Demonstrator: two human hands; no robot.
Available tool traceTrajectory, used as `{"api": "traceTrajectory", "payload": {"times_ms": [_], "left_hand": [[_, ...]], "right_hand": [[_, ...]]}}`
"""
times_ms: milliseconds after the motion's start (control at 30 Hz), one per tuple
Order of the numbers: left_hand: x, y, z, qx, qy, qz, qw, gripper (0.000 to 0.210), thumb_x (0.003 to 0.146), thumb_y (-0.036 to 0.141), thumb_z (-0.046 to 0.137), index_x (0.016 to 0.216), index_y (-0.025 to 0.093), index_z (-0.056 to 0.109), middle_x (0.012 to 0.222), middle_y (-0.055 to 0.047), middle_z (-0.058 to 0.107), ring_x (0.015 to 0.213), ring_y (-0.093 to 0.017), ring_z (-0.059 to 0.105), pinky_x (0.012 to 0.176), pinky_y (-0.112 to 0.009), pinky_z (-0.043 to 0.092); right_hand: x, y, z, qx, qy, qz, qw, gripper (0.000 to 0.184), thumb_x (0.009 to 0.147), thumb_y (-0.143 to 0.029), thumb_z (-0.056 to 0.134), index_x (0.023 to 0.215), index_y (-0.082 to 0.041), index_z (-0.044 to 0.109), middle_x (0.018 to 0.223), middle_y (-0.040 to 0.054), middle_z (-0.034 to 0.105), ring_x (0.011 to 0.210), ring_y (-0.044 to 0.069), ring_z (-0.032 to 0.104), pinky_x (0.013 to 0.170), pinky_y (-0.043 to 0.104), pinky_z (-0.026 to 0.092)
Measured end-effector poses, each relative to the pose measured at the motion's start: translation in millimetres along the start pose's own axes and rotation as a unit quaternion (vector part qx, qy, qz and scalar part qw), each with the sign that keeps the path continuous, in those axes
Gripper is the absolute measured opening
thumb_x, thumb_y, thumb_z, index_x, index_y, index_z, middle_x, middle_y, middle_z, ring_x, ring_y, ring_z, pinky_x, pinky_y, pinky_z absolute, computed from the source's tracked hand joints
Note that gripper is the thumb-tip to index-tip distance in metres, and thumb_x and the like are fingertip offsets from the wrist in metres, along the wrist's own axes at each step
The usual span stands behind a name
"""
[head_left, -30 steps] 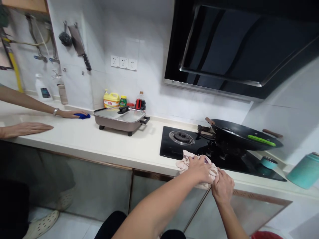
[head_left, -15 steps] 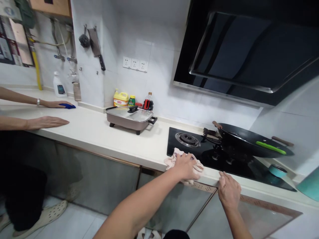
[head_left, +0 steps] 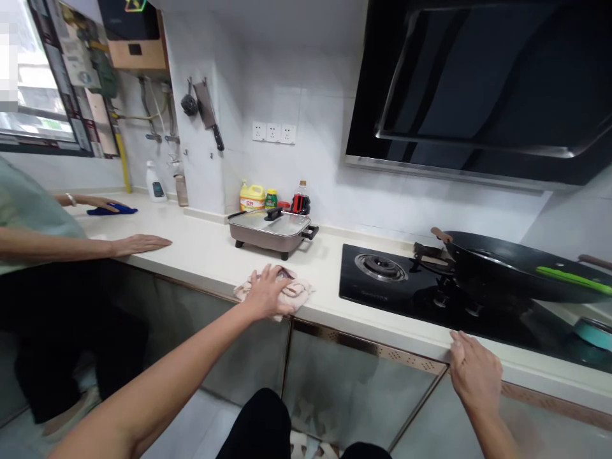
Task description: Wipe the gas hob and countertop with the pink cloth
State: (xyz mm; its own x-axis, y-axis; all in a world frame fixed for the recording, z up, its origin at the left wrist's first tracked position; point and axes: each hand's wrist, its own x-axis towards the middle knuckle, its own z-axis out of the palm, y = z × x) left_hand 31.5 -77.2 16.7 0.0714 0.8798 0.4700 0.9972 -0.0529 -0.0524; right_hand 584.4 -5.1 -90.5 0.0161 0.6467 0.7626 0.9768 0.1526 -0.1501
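Observation:
My left hand [head_left: 266, 294] presses a crumpled pale pink cloth [head_left: 299, 294] against the white countertop [head_left: 201, 261], by its front edge. The fingers are bent over the cloth, and part of it hangs past the edge. To the right, my right hand [head_left: 475, 373] is curled against the countertop's front edge, below the black gas hob [head_left: 377, 290]; its fingertips are partly hidden. Just behind the cloth stands a brown electric pan [head_left: 268, 239] with a glass lid.
A wok [head_left: 507, 268] with a green-handled tool sits on the right burner. At the left, another person's hand lies on a blue cloth [head_left: 115, 209], the other on the counter. Bottles [head_left: 252, 197] stand behind the pan. The range hood [head_left: 468, 89] overhangs the hob. A cleaver [head_left: 206, 108] hangs on the wall.
My left hand has slid the pink cloth leftward along the counter edge, from the hob's corner to in front of the electric pan. The view has turned left. My right hand stays at the edge.

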Motion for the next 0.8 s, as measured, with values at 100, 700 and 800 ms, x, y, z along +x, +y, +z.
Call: {"api": "traceTrajectory", "payload": {"times_ms": [100,700,800], "left_hand": [[-12,-43,-6.1,0.044,-0.03,-0.064,0.997,0.084,0.065,0.064,0.084,0.14,0.038,0.06,0.161,-0.012,0.034,0.149,-0.05,0.021,0.113,-0.073,0.023],[-9,-128,-43.1,0.024,-0.266,-0.048,0.962,0.1,0.069,0.027,0.073,0.159,0.038,0.032,0.167,-0.01,0.032,0.145,-0.035,0.044,0.115,-0.051,0.04],[-1,-131,-39.6,0.034,-0.257,-0.044,0.965,0.11,0.057,0.02,0.079,0.156,0.039,0.036,0.166,-0.011,0.033,0.138,-0.038,0.051,0.105,-0.049,0.048]], "right_hand": [[3,5,1,-0.006,-0.014,-0.011,1.0,0.058,0.103,-0.04,0.023,0.126,-0.013,0.069,0.132,0.0163,0.067,0.124,0.034,0.057,0.103,0.051,0.04],[2,15,8,-0.034,-0.016,-0.049,0.998,0.063,0.1,-0.041,0.022,0.123,-0.009,0.071,0.126,0.0172,0.071,0.117,0.036,0.063,0.099,0.051,0.046],[3,11,2,-0.021,-0.01,-0.062,0.998,0.064,0.099,-0.042,0.023,0.121,-0.007,0.072,0.122,0.0192,0.072,0.117,0.038,0.063,0.098,0.052,0.046]]}}
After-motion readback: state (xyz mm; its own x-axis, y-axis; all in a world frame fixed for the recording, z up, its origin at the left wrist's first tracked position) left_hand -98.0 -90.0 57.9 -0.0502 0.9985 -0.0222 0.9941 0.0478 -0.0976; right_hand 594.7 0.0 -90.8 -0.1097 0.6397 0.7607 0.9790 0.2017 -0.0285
